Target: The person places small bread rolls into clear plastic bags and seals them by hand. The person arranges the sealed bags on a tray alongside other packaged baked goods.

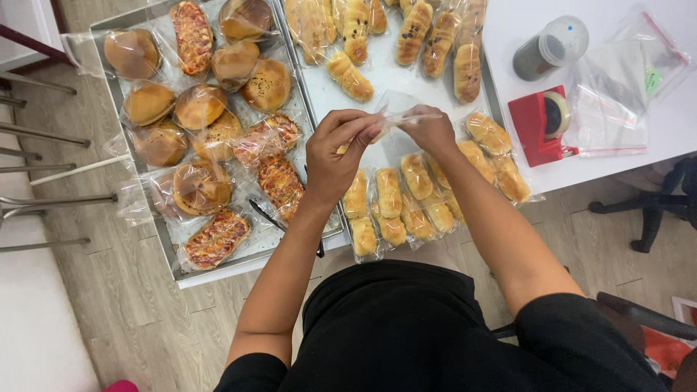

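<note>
While both hands are working above the right tray (pixel 475 69), the left hand (pixel 335 154) and right hand (pixel 430 129) are pinching a clear plastic bag (pixel 404 110) by its open edge. The film is looking thin, limp and slippery, so gripping at the rim is advisable. Bagged bread rolls (pixel 392 207) are lying just below.

Both bare arms extended forward, forearms converging. Left hand (pixel 335 149) raised, wrist bent, fingers (pixel 363 129) pinched together. Right hand (pixel 430 131) just beside it, fingers curled and closed.
</note>
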